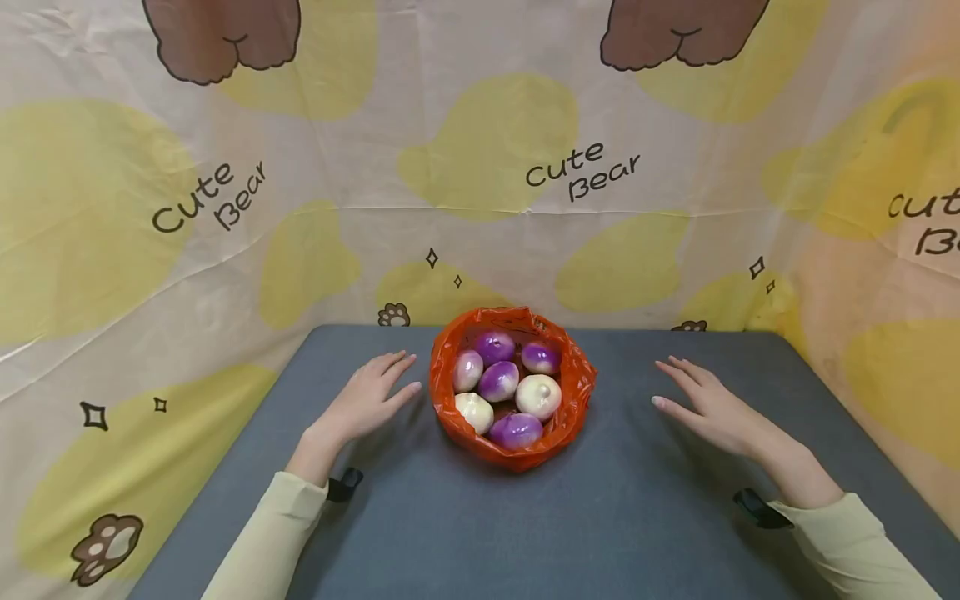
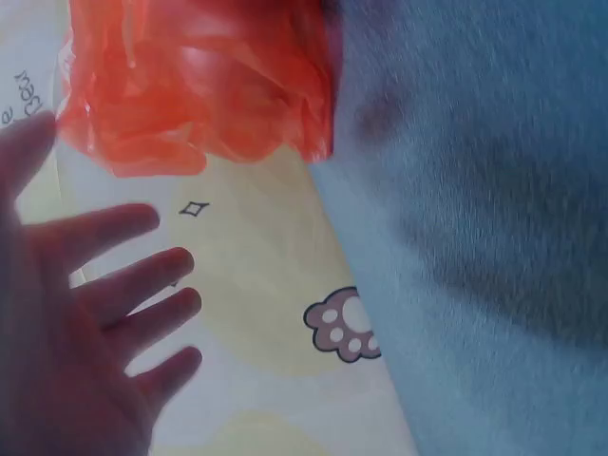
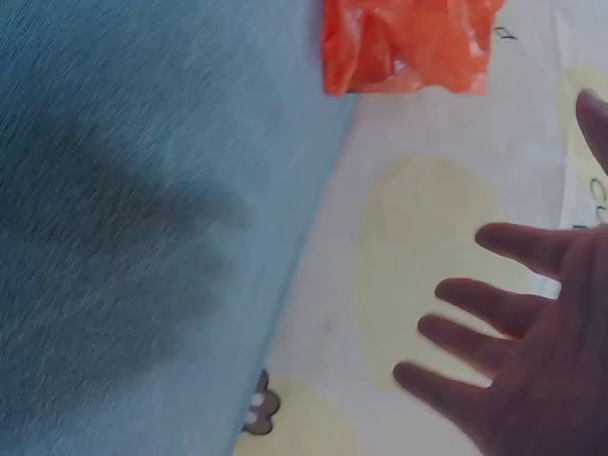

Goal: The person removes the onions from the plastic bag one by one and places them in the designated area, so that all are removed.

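An orange-red plastic bag (image 1: 442, 421) with its rim rolled open sits toward the back middle of the table. Inside it lie several round purple-and-white turnips (image 1: 499, 381), among them a mostly white one (image 1: 538, 396). My left hand (image 1: 367, 398) hovers just left of the bag, fingers extended and holding nothing. Farther off on the right, my right hand (image 1: 712, 412) is held over the table, its fingers spread and also without anything in them. Both wrist views show the bag's crinkled side (image 2: 204, 85) beyond the outstretched fingers (image 3: 494, 309).
The grey-blue table (image 1: 480, 533) reaches back to a printed cloth (image 1: 480, 167) with yellow patches and "Cute Bear" lettering, which also hangs along both sides. Dark bands (image 1: 345, 485) circle both wrists beside the pale sleeves (image 1: 262, 542).
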{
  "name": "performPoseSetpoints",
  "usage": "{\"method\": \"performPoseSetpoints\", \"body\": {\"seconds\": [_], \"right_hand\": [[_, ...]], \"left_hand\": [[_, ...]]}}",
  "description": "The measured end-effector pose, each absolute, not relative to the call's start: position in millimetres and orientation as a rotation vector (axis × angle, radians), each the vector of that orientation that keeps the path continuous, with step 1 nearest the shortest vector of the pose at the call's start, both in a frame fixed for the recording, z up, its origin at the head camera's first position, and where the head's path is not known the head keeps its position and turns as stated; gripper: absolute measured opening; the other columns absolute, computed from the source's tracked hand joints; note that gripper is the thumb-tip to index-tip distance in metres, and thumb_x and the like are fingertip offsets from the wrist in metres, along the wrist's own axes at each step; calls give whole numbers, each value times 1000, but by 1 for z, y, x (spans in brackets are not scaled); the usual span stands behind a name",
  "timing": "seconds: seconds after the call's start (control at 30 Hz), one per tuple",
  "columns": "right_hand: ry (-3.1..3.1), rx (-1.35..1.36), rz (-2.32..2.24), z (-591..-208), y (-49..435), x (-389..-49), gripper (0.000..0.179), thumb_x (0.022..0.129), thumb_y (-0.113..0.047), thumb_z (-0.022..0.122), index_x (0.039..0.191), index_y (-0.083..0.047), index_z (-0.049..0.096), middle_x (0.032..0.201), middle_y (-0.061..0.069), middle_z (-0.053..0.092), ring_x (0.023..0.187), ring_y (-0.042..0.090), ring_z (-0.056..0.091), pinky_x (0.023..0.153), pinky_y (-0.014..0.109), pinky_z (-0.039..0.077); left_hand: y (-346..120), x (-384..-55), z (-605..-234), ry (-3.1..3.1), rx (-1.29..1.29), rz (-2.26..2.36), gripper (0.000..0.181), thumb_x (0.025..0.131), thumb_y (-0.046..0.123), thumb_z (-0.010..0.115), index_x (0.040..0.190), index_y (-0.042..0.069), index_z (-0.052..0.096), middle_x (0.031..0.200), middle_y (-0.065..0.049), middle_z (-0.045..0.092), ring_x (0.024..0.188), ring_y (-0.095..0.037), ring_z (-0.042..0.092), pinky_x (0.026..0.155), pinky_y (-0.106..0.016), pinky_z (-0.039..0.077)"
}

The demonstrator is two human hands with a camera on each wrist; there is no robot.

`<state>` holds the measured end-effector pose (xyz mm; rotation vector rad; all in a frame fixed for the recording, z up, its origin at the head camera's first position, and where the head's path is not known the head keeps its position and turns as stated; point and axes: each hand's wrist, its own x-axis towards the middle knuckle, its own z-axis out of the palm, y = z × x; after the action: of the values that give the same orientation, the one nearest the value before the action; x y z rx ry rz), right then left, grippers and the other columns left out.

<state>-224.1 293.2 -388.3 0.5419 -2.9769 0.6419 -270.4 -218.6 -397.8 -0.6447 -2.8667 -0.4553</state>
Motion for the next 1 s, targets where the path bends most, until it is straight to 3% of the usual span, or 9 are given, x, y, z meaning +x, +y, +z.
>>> {"method": "performPoseSetpoints", "body": {"seconds": [0.2,0.4,0.7,1.0], "right_hand": [[-2784,566,738,-381,274,-221,66,92,-41,59,143,-6,37,141,20,42,128,41,40,97,62,36],[-2635,567,775,-380,250,-220,64,86,-34,68,137,-3,46,131,18,53,118,35,52,93,56,45],[-2424,498,927,-389,210,-221,52,76,-17,80,122,-3,60,113,15,65,102,29,63,84,45,53],[-2426,537,1131,-394,180,-222,52,74,-21,81,119,-4,62,112,14,67,100,25,66,84,40,54]], "left_hand": [[-213,-266,-393,-2783,-567,-666,67,89,58,53,138,13,50,135,-8,56,124,-30,50,105,-50,39],[-206,-264,-396,-2620,-569,-899,58,81,49,70,123,10,63,109,-8,68,97,-22,64,85,-42,54],[-191,-260,-402,-2549,-426,-1213,48,74,37,80,111,8,69,95,-7,71,82,-17,69,72,-29,57],[-183,-253,-401,-2548,-297,-1402,45,70,32,84,105,8,72,89,-7,73,76,-16,70,68,-22,56]]}}
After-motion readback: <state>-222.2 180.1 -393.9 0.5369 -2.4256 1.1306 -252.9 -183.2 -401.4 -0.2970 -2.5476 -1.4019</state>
